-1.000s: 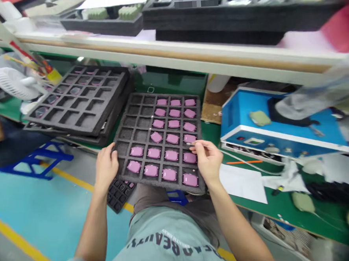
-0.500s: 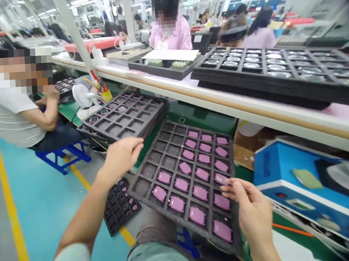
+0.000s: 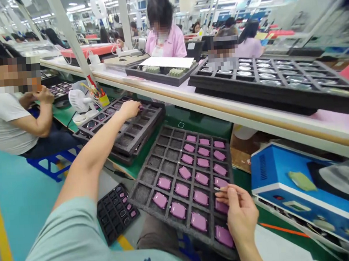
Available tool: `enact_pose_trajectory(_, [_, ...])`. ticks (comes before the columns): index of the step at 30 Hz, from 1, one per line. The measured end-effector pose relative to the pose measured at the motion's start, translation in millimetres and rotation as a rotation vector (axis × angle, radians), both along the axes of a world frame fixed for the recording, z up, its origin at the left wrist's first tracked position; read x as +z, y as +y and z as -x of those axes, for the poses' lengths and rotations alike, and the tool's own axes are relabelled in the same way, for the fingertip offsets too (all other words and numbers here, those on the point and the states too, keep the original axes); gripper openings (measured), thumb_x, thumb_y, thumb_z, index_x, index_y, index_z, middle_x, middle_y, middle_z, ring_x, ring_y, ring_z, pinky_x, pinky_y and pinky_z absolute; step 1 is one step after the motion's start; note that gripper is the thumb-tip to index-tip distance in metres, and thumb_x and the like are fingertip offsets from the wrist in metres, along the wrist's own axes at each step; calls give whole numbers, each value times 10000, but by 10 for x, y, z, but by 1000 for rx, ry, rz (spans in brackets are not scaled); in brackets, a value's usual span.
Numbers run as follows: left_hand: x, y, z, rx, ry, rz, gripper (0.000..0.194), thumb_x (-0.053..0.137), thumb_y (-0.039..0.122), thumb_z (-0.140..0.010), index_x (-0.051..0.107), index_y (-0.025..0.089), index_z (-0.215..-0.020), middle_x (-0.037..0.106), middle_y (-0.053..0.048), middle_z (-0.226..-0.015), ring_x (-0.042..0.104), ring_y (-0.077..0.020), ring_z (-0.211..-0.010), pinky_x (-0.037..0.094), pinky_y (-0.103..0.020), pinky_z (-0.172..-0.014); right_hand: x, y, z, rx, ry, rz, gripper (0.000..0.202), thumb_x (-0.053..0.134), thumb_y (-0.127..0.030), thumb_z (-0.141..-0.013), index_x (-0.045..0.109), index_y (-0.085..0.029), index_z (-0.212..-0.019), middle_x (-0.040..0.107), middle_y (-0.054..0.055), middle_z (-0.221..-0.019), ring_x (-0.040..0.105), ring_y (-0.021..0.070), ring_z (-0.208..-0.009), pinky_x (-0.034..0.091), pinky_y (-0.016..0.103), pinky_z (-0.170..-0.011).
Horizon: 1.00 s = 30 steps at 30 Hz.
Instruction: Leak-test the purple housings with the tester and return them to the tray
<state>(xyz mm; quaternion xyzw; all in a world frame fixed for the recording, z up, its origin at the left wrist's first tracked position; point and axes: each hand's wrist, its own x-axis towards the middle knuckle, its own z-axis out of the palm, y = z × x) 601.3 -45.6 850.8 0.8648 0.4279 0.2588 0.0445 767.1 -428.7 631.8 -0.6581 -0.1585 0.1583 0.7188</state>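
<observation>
My left hand [image 3: 131, 108] reaches over the dark foam tray [image 3: 126, 140] on the left, fingers pinched at one of its far cells. What lies between the fingertips is mostly hidden; a small purple patch shows there. My right hand [image 3: 241, 209] grips a thin, slender tool [image 3: 220, 189], its tip sticking out past the fingers. It hovers above the right column of the nearer foam tray [image 3: 150, 190], which tilts toward my lap. Several purple, rounded-square watch cases [image 3: 198, 221] fill that tray's right side, while cells at its left are bare.
A blue machine [image 3: 284, 179] stands at the right beside an orange stick [image 3: 284, 230]. Trays of round parts [image 3: 267, 76] rest on the shelf above. A small fan [image 3: 79, 101] and a co-worker [image 3: 4, 105] are at left. A smaller black tray [image 3: 116, 216] lies low.
My left hand has moved forward from above the gap between the trays to the far part of the left tray. My right hand has shifted slightly down and left, still with the thin tool.
</observation>
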Motion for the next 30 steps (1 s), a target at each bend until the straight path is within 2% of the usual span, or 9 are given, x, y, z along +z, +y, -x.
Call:
enact_pose_trajectory(3, [-237, -651, 26, -110, -56, 52, 250, 563, 231, -972, 688, 131, -1164, 722, -67, -1136, 671, -180, -1084, 471, -389, -1065, 57, -23, 24, -10, -2, -14, 400, 690, -575, -863, 653, -188, -954, 687, 25, -830, 715, 174, -687, 607, 294, -600])
enact_pose_trajectory(6, [-831, -1608, -143, -314, -197, 219, 313, 533, 222, -976, 653, 223, -1265, 744, -16, -1175, 706, -149, -1029, 544, -275, -926, 170, -11, 77, -28, -72, -61, 350, 616, -534, -933, 628, -185, -952, 666, 32, -875, 712, 164, -756, 617, 303, -672])
enact_pose_trajectory(8, [-1264, -2188, -281, -436, -580, 745, 284, 600, 214, -921, 691, 177, -1188, 772, -68, -1095, 738, -192, -962, 577, -286, -842, 244, 28, 116, -35, -155, -85, 296, 585, -484, -965, 625, -191, -985, 666, 49, -934, 710, 164, -814, 622, 320, -728])
enact_pose_trajectory(10, [-1579, -2572, -401, -393, -757, 1065, 295, 668, 247, -871, 705, 153, -1149, 780, -94, -1051, 743, -215, -940, 579, -302, -827, 280, 86, 137, -43, -235, -128, 228, 580, -426, -980, 619, -201, -982, 656, 55, -975, 706, 165, -864, 627, 325, -760])
enact_pose_trajectory(11, [-1678, -2680, -458, -362, -785, 1150, 317, 698, 265, -848, 706, 149, -1143, 781, -99, -1044, 741, -220, -941, 577, -311, -837, 279, 114, 142, -47, -262, -158, 195, 578, -399, -984, 611, -207, -976, 655, 55, -989, 705, 165, -882, 631, 329, -772])
enact_pose_trajectory(14, [-1793, -2770, -607, -343, -778, 1220, 365, 753, 292, -803, 703, 151, -1136, 778, -100, -1045, 732, -221, -971, 566, -330, -899, 221, 146, 150, -30, -300, -190, 124, 552, -325, -1003, 609, -216, -989, 680, 54, -1000, 713, 164, -922, 636, 335, -819])
enact_pose_trajectory(21, [-1830, -2748, -697, -309, -905, 1215, 454, 778, 287, -790, 580, 201, -1190, 712, -80, -1135, 724, -204, -992, 584, -346, -905, 123, 65, 133, -31, -297, -215, 98, 554, -249, -1002, 639, -225, -1046, 737, 54, -1029, 744, 178, -966, 647, 354, -864])
enact_pose_trajectory(25, [-1865, -2745, -692, -263, -889, 1163, 403, 800, 309, -787, 686, 181, -1151, 749, -95, -1122, 718, -215, -1047, 560, -344, -972, 97, 65, 142, -24, -318, -225, 100, 561, -235, -998, 636, -235, -1064, 739, 51, -1041, 746, 191, -984, 651, 383, -873])
enact_pose_trajectory(30, [-1873, -2758, -680, -218, -888, 1231, 419, 828, 359, -768, 746, 178, -1137, 780, -104, -1091, 740, -249, -1035, 590, -376, -952, 88, 58, 151, -17, -324, -200, 111, 562, -233, -996, 643, -240, -1071, 737, 60, -1078, 739, 211, -1020, 643, 424, -905])
